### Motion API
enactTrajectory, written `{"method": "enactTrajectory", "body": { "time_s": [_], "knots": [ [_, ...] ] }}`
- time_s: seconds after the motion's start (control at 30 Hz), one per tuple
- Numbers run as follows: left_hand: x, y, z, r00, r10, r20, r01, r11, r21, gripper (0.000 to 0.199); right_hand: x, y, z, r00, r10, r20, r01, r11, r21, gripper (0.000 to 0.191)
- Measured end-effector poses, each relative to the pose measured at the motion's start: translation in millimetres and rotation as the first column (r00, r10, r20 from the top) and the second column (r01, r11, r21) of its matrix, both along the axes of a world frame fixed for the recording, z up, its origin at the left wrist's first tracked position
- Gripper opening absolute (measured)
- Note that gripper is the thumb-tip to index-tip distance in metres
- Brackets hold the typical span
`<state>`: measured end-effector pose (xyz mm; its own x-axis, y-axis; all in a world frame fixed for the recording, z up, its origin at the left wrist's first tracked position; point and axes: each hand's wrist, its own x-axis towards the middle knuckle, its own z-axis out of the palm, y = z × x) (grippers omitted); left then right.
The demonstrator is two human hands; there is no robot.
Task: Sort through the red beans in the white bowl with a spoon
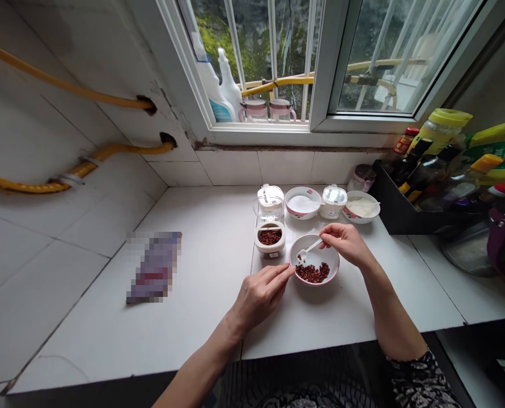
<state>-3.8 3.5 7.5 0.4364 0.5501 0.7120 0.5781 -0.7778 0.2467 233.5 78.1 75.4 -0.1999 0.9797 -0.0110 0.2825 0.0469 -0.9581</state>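
In the head view, the right hand [340, 241] pinches the handle of a white spoon [312, 247] between thumb and fingers. The spoon slants down to the left over the near bowl [330, 254], its scoop above the inside, with a few reddish-brown grains [314, 274] at it. More of the grains lie heaped in the lower part of that bowl, which stands on the white counter [209, 272].

The left hand [262, 290] lies palm down with its fingers stretched out, tips against the left side of the bowl's rim; the thumb is hidden, so I cannot tell whether it grips the rim.

Just beside the bowl, to the upper left, stands an open jar [263, 250] holding similar grains, its clear lid [270, 208] raised at the back. Behind are a white jar [271, 194], a bowl of white powder [302, 216], a second white jar [334, 211] and, farther right, a bowl of pale contents [358, 220]. A black box [399, 214] of bottles is at the right. A blurred purple packet [155, 271] lies well apart, at the left.
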Motion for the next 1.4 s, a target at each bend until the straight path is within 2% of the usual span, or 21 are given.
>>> {"method": "enactTrajectory", "body": {
  "time_s": [0.23, 0.33, 0.43, 0.57, 0.67, 0.77, 0.87, 0.93, 0.97, 1.03, 1.07, 1.13, 1.23, 1.3, 1.4],
  "knots": [
    [0, 0, 0.6, 1.0, -0.004, 0.005, 0.004, 1.0, 0.008, 0.037, 1, 5, -2.6, 0.989, -0.007, -0.149, -0.002, 0.998, -0.058, 0.029],
    [1, 0, 0.9, 1.0, 0.0, -0.002, 0.0, 1.0, 0.009, 0.037, -3, 8, -2.5, 0.979, -0.056, -0.196, 0.049, 0.998, -0.041, 0.034],
    [1, 1, 0.9, 1.0, 0.003, 0.003, -0.003, 1.0, 0.012, 0.035, -18, 8, -0.4, 0.965, -0.123, -0.232, 0.136, 0.99, 0.041, 0.033],
    [1, 1, 0.9, 1.0, 0.004, 0.002, -0.004, 1.0, 0.005, 0.034, -46, 1, 5.2, 0.966, -0.158, -0.203, 0.206, 0.948, 0.244, 0.021],
    [2, 1, 0.9, 1.0, 0.008, 0.003, -0.008, 1.0, 0.008, 0.035, -63, -6, 5.8, 0.983, -0.183, -0.021, 0.17, 0.862, 0.478, 0.011],
    [2, 1, 0.6, 1.0, 0.011, 0.001, -0.011, 1.0, 0.01, 0.035, -68, -10, 1.7, 0.967, -0.186, 0.174, 0.017, 0.729, 0.684, 0.014],
    [2, 1, 0.4, 1.0, 0.011, 0.0, -0.011, 1.0, 0.007, 0.034, -64, -11, 0.3, 0.944, -0.176, 0.278, -0.113, 0.621, 0.776, 0.017],
    [2, 0, 0.4, 1.0, 0.01, -0.001, -0.01, 1.0, 0.005, 0.033, -56, -10, 3.5, 0.939, -0.211, 0.272, -0.1, 0.589, 0.802, 0.017],
    [2, 0, 0.4, 1.0, 0.01, -0.002, -0.01, 1.0, 0.002, 0.033, -51, -10, 6.0, 0.94, -0.23, 0.251, -0.071, 0.588, 0.806, 0.017],
    [1, 0, 0.5, 1.0, 0.009, -0.005, -0.009, 1.0, -0.002, 0.032, -38, -10, 11.3, 0.947, -0.243, 0.212, -0.013, 0.627, 0.779, 0.015],
    [1, 0, 0.5, 1.0, 0.008, -0.005, -0.008, 1.0, -0.003, 0.033, -31, -10, 13.3, 0.951, -0.234, 0.2, 0.006, 0.663, 0.749, 0.013],
    [1, 0, 0.3, 1.0, 0.002, -0.004, -0.002, 1.0, -0.003, 0.034, -16, -9, 14.9, 0.955, -0.176, 0.24, -0.019, 0.768, 0.64, 0.01],
    [0, 0, -0.3, 1.0, -0.002, -0.004, 0.002, 1.0, -0.002, 0.036, 3, -7, 11.6, 0.92, -0.101, 0.379, -0.112, 0.859, 0.5, 0.012],
    [0, 1, -0.9, 1.0, -0.003, -0.002, 0.003, 1.0, -0.005, 0.038, 10, -6, 7.7, 0.883, -0.055, 0.465, -0.165, 0.893, 0.419, 0.014],
    [-1, 0, -1.3, 1.0, -0.005, -0.001, 0.005, 1.0, -0.008, 0.037, 12, -6, 2.9, 0.848, -0.035, 0.528, -0.193, 0.909, 0.37, 0.016]
  ]
}}
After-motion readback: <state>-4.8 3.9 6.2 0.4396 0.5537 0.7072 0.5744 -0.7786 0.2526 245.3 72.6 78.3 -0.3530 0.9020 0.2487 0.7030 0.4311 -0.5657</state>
